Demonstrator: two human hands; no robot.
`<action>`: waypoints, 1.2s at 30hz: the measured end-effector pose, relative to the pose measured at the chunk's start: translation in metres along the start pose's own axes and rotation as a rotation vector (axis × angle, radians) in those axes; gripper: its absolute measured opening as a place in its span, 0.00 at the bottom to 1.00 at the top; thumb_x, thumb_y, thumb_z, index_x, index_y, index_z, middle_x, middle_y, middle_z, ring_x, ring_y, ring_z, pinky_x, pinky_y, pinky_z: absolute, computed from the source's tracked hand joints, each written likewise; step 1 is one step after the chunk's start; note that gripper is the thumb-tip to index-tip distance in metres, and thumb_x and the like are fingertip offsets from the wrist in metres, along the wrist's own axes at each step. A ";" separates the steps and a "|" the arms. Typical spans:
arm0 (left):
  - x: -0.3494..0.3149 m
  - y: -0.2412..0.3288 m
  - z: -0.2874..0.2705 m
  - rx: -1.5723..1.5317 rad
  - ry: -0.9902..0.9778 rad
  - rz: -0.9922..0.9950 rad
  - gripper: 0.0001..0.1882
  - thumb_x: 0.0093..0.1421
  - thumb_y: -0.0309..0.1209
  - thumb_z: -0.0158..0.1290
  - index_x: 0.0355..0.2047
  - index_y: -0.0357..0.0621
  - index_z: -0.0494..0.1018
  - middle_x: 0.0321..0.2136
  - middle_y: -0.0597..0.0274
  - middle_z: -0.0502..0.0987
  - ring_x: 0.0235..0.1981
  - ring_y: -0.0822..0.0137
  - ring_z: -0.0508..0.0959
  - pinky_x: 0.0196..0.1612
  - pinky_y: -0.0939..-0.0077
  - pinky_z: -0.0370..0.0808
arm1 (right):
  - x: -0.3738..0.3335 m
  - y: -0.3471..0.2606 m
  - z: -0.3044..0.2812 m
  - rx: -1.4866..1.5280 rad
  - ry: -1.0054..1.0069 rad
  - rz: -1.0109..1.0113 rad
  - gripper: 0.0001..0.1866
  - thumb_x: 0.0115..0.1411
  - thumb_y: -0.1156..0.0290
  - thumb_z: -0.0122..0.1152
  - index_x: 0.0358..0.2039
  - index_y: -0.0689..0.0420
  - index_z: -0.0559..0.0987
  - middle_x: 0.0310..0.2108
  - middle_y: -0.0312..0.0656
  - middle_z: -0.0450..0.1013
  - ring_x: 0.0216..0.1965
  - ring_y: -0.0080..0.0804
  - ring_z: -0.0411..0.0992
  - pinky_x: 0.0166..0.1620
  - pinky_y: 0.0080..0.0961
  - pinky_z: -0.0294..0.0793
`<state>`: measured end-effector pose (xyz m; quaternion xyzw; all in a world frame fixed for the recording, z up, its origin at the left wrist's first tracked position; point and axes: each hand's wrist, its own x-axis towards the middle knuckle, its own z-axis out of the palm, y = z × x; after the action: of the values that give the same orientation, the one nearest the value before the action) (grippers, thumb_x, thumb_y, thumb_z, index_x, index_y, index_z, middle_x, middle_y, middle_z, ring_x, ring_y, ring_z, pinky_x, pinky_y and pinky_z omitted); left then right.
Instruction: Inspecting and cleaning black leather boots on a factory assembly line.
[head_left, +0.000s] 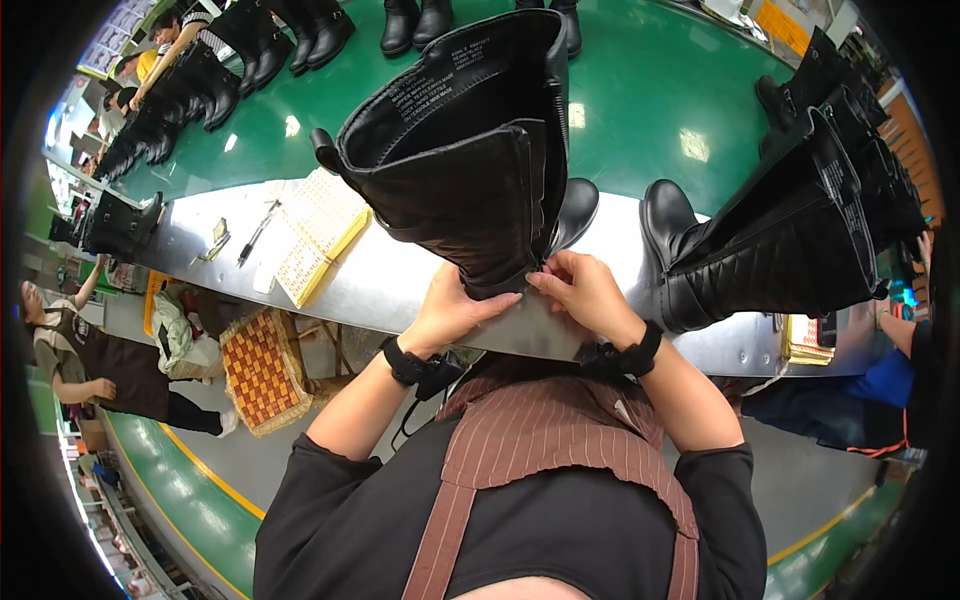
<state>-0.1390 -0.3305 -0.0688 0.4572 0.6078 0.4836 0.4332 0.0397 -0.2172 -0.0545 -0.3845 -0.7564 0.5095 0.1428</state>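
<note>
A tall black boot (460, 200) stands in front of me, its wide open top toward me and a zipper running down the right side of its shaft. My left hand (450, 312) is wrapped round the boot's ankle, thumb pointing right. On the ankle's right side, my right hand (590, 295) pinches with thumb and forefinger at the lower end of the side opening. What lies between those fingertips is too small to make out. The toe of a black boot (575, 212) shows just behind. Another tall black boot (770, 240) leans on the bench to the right.
The metal bench (390, 290) carries a yellow-edged stack of printed sheets (325, 235) and a pen (258, 233) at left. Beyond it runs a green conveyor (640, 70) with rows of black boots (195, 85). A woven-seat stool (265, 370) and a co-worker (90, 350) are at left.
</note>
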 end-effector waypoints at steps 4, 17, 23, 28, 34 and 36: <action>-0.002 -0.012 0.002 0.062 0.006 -0.008 0.27 0.46 0.25 0.67 0.48 0.36 0.72 0.43 0.57 0.78 0.43 0.67 0.78 0.49 0.72 0.73 | 0.010 0.007 -0.005 0.399 -0.313 0.251 0.14 0.62 0.65 0.59 0.24 0.60 0.77 0.20 0.35 0.73 0.17 0.18 0.67 0.22 0.17 0.65; 0.002 0.007 0.005 0.121 0.081 0.044 0.22 0.47 0.24 0.66 0.43 0.37 0.73 0.38 0.65 0.78 0.40 0.72 0.76 0.48 0.74 0.73 | -0.012 -0.069 -0.017 0.769 -0.193 -0.025 0.14 0.66 0.66 0.53 0.26 0.60 0.77 0.21 0.38 0.74 0.17 0.19 0.67 0.23 0.15 0.64; 0.003 -0.003 -0.005 -0.058 -0.075 -0.044 0.36 0.46 0.25 0.64 0.56 0.38 0.64 0.50 0.57 0.72 0.52 0.65 0.71 0.58 0.69 0.66 | -0.002 -0.066 -0.026 0.687 -0.296 -0.027 0.16 0.67 0.63 0.52 0.28 0.60 0.78 0.23 0.38 0.75 0.19 0.20 0.70 0.26 0.15 0.68; -0.018 0.084 -0.031 0.535 0.554 0.877 0.60 0.40 0.31 0.65 0.66 0.34 0.36 0.63 0.41 0.48 0.64 0.49 0.54 0.67 0.56 0.46 | -0.002 -0.057 -0.026 0.548 -0.333 -0.042 0.17 0.68 0.61 0.52 0.29 0.59 0.78 0.24 0.35 0.76 0.22 0.19 0.73 0.28 0.15 0.68; -0.013 0.205 -0.007 1.225 0.551 0.885 0.30 0.42 0.28 0.60 0.49 0.42 0.70 0.37 0.58 0.73 0.48 0.53 0.66 0.60 0.52 0.57 | -0.001 -0.053 -0.027 0.441 -0.243 -0.115 0.17 0.66 0.60 0.53 0.30 0.62 0.80 0.25 0.35 0.77 0.22 0.18 0.73 0.29 0.15 0.70; -0.006 0.208 -0.008 1.164 0.585 0.844 0.18 0.43 0.22 0.57 0.38 0.47 0.79 0.24 0.64 0.71 0.34 0.59 0.67 0.52 0.62 0.64 | -0.001 -0.053 -0.025 0.440 -0.256 -0.114 0.17 0.66 0.60 0.54 0.30 0.62 0.80 0.25 0.35 0.77 0.22 0.18 0.73 0.29 0.15 0.70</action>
<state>-0.1169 -0.3145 0.1381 0.6577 0.6280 0.3116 -0.2757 0.0327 -0.2112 0.0034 -0.2333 -0.6596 0.6976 0.1545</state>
